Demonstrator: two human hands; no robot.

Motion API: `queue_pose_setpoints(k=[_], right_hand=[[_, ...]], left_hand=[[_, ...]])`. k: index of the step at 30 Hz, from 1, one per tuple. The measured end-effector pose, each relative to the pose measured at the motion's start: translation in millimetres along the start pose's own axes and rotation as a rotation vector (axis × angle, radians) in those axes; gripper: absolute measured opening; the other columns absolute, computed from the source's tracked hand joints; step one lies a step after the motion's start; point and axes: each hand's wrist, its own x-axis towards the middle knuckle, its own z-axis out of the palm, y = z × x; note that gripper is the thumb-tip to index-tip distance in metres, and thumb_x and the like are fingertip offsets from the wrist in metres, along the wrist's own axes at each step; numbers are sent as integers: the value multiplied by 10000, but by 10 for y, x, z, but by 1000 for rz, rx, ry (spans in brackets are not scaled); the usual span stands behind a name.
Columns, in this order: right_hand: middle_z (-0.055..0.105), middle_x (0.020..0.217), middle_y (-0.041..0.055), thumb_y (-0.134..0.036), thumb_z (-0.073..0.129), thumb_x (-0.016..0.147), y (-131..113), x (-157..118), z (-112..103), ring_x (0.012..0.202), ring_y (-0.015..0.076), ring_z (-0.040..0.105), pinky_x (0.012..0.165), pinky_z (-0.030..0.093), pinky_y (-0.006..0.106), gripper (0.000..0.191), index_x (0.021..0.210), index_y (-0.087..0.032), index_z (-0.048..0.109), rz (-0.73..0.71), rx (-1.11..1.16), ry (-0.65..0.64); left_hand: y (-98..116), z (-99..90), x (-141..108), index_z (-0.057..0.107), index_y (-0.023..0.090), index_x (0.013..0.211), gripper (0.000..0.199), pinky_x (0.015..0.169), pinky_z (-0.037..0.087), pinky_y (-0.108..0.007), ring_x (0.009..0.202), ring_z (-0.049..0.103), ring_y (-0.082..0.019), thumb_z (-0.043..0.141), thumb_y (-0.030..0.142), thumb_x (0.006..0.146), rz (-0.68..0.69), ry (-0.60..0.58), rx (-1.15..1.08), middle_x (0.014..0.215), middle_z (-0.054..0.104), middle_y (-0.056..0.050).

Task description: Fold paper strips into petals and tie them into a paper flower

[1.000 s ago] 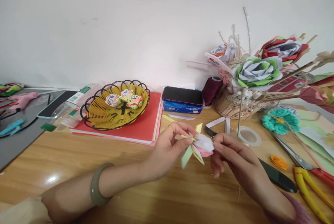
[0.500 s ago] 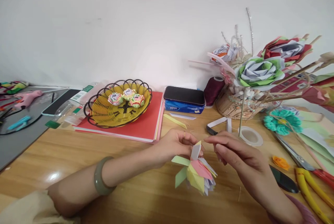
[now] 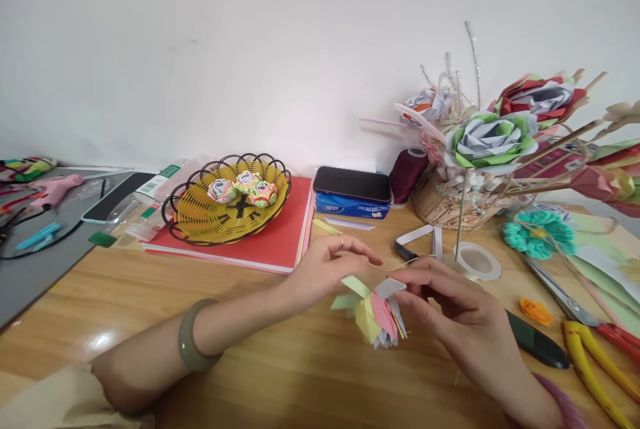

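A small folded-paper flower (image 3: 381, 316) in yellow, pink, green and pale lilac hangs between my hands above the wooden table. My right hand (image 3: 450, 302) is closed, its thumb and fingers pinching a pale strip at the flower's upper right. From my left hand (image 3: 335, 266), just above and left of the flower, a thin string (image 3: 395, 267) runs across to my right fingers. The left fingers are bent together; their tips are partly hidden, and the string's end cannot be made out.
A yellow wicker basket (image 3: 200, 209) with several paper balls lies on red paper (image 3: 280, 236). Behind the hands are a phone (image 3: 353, 182) on a blue pack and a tape roll (image 3: 479, 260). Scissors (image 3: 560, 289), yellow-handled pliers (image 3: 593, 362) and a flower arrangement (image 3: 495, 139) stand right.
The paper flower has tilted and risen slightly. My right fingers have moved left onto its pale strip, and my left fingers have lifted off its top, with the string now showing between the hands.
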Motion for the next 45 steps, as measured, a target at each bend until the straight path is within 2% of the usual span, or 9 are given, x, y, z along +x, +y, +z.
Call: queue_pose_setpoints(k=[3, 6, 8, 11, 15, 23, 31, 45], right_hand=[[538, 674, -6, -198, 585, 780, 75, -25, 6, 574, 111, 508, 489, 426, 222, 162, 926, -252, 633, -140, -97, 73], [530, 697, -5, -139, 571, 789, 122, -62, 19, 573, 98, 510, 489, 429, 211, 230, 999, -230, 599, -268, -202, 88], [536, 725, 4, -115, 558, 796, 133, -91, 26, 598, 99, 525, 503, 440, 207, 264, 1039, -216, 575, -338, -267, 86], [551, 748, 18, -100, 534, 812, 137, -130, 29, 634, 104, 543, 529, 452, 206, 273, 1067, -197, 557, -419, -377, 85], [569, 750, 31, -105, 534, 818, 152, -148, 26, 639, 109, 550, 544, 454, 213, 245, 1053, -170, 560, -490, -491, 109], [577, 711, 26, -97, 560, 802, 143, -141, 43, 602, 95, 540, 523, 442, 204, 205, 997, -154, 587, -509, -514, 144], [607, 670, 3, -121, 602, 779, 131, -174, 65, 559, 83, 545, 513, 433, 202, 171, 940, -175, 619, -487, -571, 230], [605, 699, 18, -88, 590, 780, 121, -171, 55, 580, 89, 546, 529, 435, 204, 217, 988, -151, 603, -573, -611, 214]], left_hand=[[-18, -8, -30, 671, 151, 779, 127, 840, 441, -346, 958, 544, -199, 582, 193, 699, 315, 5, 245, 847, 667, -65], [-79, 34, -47, 660, 143, 800, 138, 848, 457, -368, 936, 545, -200, 638, 165, 666, 619, 58, 494, 768, 688, -56], [-124, 65, -52, 651, 141, 792, 109, 836, 473, -359, 884, 564, -185, 637, 158, 685, 744, 100, 597, 737, 694, -44], [-175, 87, -62, 636, 155, 783, 77, 815, 496, -334, 864, 581, -166, 624, 153, 708, 841, 167, 657, 733, 698, -23], [-209, 94, -75, 615, 148, 807, 102, 782, 524, -303, 903, 592, -168, 615, 127, 707, 889, 222, 670, 734, 695, -27], [-229, 97, -59, 592, 134, 830, 121, 782, 548, -305, 876, 627, -171, 599, 90, 718, 1022, 268, 689, 706, 695, -32], [-243, 124, -66, 587, 142, 797, 79, 756, 562, -292, 821, 644, -161, 610, 115, 727, 982, 309, 673, 725, 698, -29], [-271, 130, -66, 585, 122, 826, 112, 756, 559, -299, 833, 632, -168, 612, 104, 719, 999, 301, 672, 740, 696, -49]])
